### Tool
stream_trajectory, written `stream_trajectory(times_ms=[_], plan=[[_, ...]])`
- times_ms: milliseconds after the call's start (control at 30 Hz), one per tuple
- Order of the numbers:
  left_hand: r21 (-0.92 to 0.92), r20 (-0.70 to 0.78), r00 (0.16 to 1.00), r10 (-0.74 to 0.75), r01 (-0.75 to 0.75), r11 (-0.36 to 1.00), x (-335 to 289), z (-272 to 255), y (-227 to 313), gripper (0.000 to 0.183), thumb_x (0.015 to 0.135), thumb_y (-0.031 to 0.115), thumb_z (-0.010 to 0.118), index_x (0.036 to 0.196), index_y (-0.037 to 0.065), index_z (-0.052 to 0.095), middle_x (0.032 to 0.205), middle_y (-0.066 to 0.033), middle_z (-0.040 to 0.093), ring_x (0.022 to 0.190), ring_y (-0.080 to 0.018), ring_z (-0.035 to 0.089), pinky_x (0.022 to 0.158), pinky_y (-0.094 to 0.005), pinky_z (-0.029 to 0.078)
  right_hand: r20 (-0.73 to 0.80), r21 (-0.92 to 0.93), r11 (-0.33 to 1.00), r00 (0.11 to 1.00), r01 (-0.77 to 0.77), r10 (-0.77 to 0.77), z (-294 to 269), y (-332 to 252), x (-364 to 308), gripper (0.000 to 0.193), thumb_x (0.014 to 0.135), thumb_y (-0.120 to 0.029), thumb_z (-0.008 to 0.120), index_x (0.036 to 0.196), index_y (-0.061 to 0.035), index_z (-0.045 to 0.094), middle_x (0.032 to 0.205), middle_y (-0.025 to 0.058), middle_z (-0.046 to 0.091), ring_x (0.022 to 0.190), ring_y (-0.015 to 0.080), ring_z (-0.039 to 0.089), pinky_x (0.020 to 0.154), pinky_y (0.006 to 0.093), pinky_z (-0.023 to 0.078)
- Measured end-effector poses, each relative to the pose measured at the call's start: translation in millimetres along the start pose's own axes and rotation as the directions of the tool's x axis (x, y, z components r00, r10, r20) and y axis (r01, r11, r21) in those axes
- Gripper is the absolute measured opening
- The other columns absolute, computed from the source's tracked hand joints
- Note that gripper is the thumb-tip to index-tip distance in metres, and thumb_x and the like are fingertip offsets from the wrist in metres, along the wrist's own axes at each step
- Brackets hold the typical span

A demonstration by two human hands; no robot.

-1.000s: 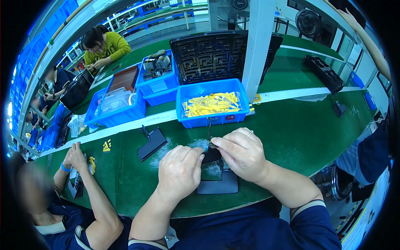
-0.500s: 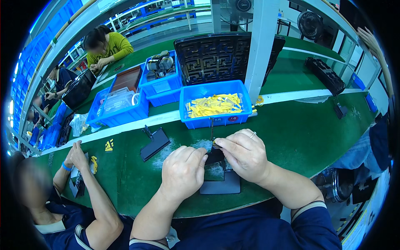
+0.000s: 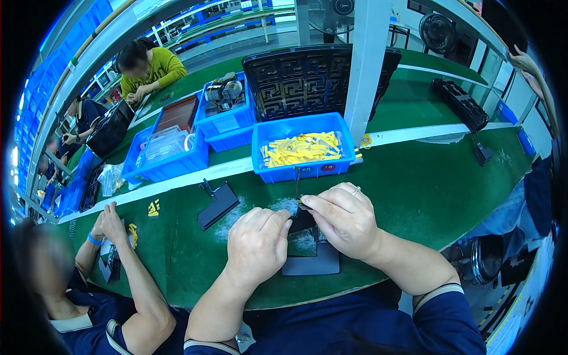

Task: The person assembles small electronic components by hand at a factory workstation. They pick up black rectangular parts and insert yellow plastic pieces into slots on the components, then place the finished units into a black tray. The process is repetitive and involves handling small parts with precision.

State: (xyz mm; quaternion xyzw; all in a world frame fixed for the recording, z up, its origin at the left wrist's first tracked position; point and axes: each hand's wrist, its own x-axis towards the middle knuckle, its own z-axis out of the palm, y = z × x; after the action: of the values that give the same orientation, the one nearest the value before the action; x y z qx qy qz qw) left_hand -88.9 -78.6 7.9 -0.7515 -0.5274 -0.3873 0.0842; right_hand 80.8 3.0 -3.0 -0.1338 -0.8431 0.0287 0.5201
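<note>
My left hand is closed, thumb and forefinger pinching the left edge of a black plastic part. Facing it, my right hand, with a ring on one finger, pinches at the part's upper right. A speck of yellow shows by the right fingertips; what it belongs to is too small to make out. Nearer my body, a flat dark plate lies on the green table below the hands; whether it joins the part is hidden. Left of my hands rests a similar black part with a flat plate and a short stem.
A blue bin of yellow strips stands just beyond my hands, in front of a white post. More blue bins line the left. A co-worker's hands work close on my left. Another black part lies far right.
The whole view has shifted slightly. Both hands keep their pinch on the black part in nearly the same place.
</note>
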Motion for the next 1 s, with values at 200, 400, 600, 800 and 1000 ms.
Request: stream_trajectory(times_ms=[200, 400, 600, 800, 1000], plan=[[-0.015, -0.010, 1.000, -0.024, 0.023, 1.000, 1.2, -0.6, 1.6, 0.007, 0.076, 0.000, 0.065, 0.082, 0.000, 0.063, 0.069, -0.0120, 0.059, 0.061, -0.0289, 0.057, 0.057, -0.0382, 0.045, -0.024, -0.007, 1.000, 1.000, 0.014, -0.015, 1.8, 3.2, -1.4, 0.032, 0.065, 0.005, 0.069, 0.096, 0.0012, 0.065, 0.079, 0.0082, 0.060, 0.069, 0.0232, 0.058, 0.062, 0.0338, 0.045], [-0.026, -0.045, 0.998, -0.036, 0.035, 0.999, 1.5, -0.6, 0.3, 0.008, 0.076, 0.001, 0.065, 0.084, 0.001, 0.062, 0.072, -0.0121, 0.060, 0.063, -0.0290, 0.058, 0.058, -0.0382, 0.047, -0.034, -0.033, 0.999, 0.999, 0.005, -0.007, 0.0, 5.7, -1.6, 0.031, 0.064, 0.004, 0.069, 0.095, 0.0008, 0.065, 0.079, 0.0076, 0.059, 0.069, 0.0232, 0.058, 0.062, 0.0343, 0.045], [-0.026, -0.031, 0.996, -0.085, 0.084, 0.996, 0.3, -0.7, 1.1, 0.009, 0.076, 0.002, 0.065, 0.085, 0.001, 0.062, 0.073, -0.0131, 0.061, 0.064, -0.0300, 0.059, 0.058, -0.0386, 0.048, -0.051, -0.081, 0.997, 0.999, 0.013, -0.017, -3.2, 6.8, 1.1, 0.032, 0.063, 0.004, 0.069, 0.095, 0.0004, 0.066, 0.078, 0.0073, 0.058, 0.069, 0.0232, 0.057, 0.063, 0.0345, 0.045], [-0.086, -0.077, 0.993, -0.093, 0.086, 0.993, 0.3, 3.5, 1.9, 0.004, 0.079, 0.001, 0.064, 0.083, 0.000, 0.063, 0.064, -0.0114, 0.055, 0.056, -0.0273, 0.053, 0.053, -0.0368, 0.042, -0.063, -0.091, 0.996, 0.998, 0.010, -0.016, -3.6, 4.4, 2.0, 0.035, 0.061, 0.006, 0.071, 0.096, -0.0012, 0.067, 0.077, 0.0069, 0.059, 0.066, 0.0229, 0.057, 0.060, 0.0335, 0.045], [-0.081, -0.073, 0.995, -0.073, 0.067, 0.994, 1.0, 4.5, 2.8, 0.005, 0.078, 0.001, 0.064, 0.083, 0.000, 0.063, 0.064, -0.0114, 0.055, 0.056, -0.0277, 0.054, 0.053, -0.0368, 0.042, -0.048, -0.095, 0.995, 0.998, 0.030, -0.035, -3.6, 6.6, 1.6, 0.031, 0.064, 0.003, 0.069, 0.094, 0.0009, 0.065, 0.077, 0.0072, 0.058, 0.067, 0.0229, 0.057, 0.062, 0.0347, 0.045]])
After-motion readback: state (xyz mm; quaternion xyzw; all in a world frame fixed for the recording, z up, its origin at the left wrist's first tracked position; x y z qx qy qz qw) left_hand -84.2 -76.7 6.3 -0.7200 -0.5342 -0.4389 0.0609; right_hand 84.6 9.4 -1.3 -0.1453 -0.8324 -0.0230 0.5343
